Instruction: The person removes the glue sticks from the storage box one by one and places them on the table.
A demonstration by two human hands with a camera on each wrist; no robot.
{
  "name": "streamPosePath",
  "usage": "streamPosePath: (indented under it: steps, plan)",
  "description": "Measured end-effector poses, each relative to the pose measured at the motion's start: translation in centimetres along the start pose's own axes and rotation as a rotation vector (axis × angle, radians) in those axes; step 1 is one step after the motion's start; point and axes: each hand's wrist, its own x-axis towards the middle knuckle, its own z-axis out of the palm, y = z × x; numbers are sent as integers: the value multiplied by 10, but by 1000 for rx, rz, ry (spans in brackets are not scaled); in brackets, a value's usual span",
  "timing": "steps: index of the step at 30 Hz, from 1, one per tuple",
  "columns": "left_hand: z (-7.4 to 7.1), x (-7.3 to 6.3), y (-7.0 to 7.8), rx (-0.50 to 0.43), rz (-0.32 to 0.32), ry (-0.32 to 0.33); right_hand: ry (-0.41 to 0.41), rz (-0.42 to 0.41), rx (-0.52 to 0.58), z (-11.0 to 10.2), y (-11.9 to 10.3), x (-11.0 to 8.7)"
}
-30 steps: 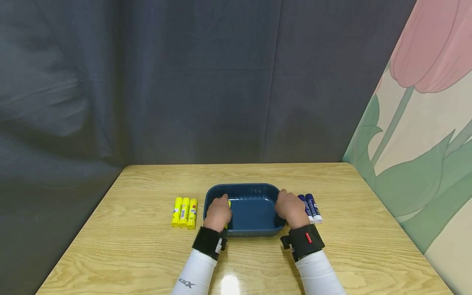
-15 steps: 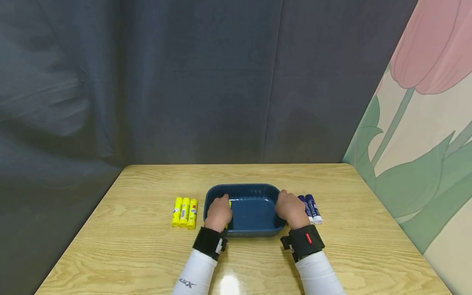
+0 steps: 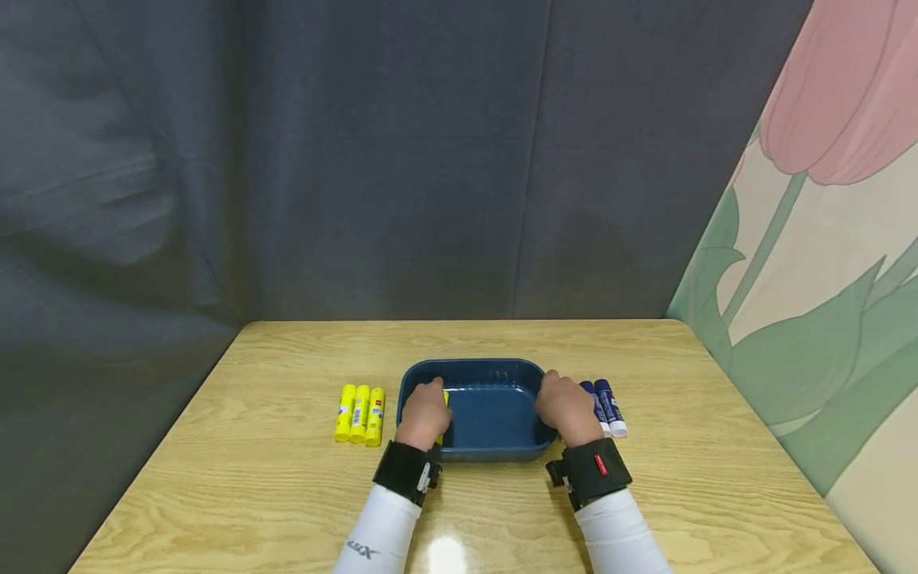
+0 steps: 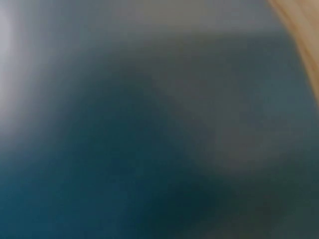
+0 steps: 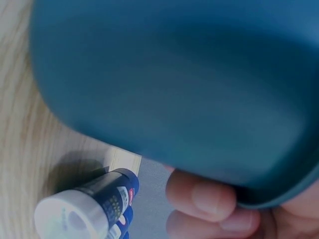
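Observation:
A dark blue rectangular container [image 3: 495, 454] with rounded corners stands mid-table. My left hand [image 3: 425, 413] is inside its left end, fingers bent around a yellow glue stick [image 3: 446, 398] that lies mostly hidden under it. The left wrist view is too blurred to show the fingers. At the container's right end my right hand [image 3: 566, 405] grips the rim, and in the right wrist view its fingertips [image 5: 207, 198] press against the outer wall. Just right of that hand lie dark blue glue sticks [image 3: 610, 406] with white ends, partly covered by it.
Three yellow glue sticks [image 3: 359, 414] lie side by side left of the container. The wooden table [image 3: 251, 494] meets a dark grey curtain [image 3: 387, 175] at the back. A wall [image 3: 810, 335] painted with a tulip stands at the right.

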Motion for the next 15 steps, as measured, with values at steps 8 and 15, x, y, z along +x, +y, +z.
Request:
streamPosePath:
  steps: [8,15]
  plan:
    - [-10,-6,3,-72,27,24,11,-4,-17,2,-4,1]
    - [-18,-8,4,-92,53,41,17,-6,-17,4,-5,2]
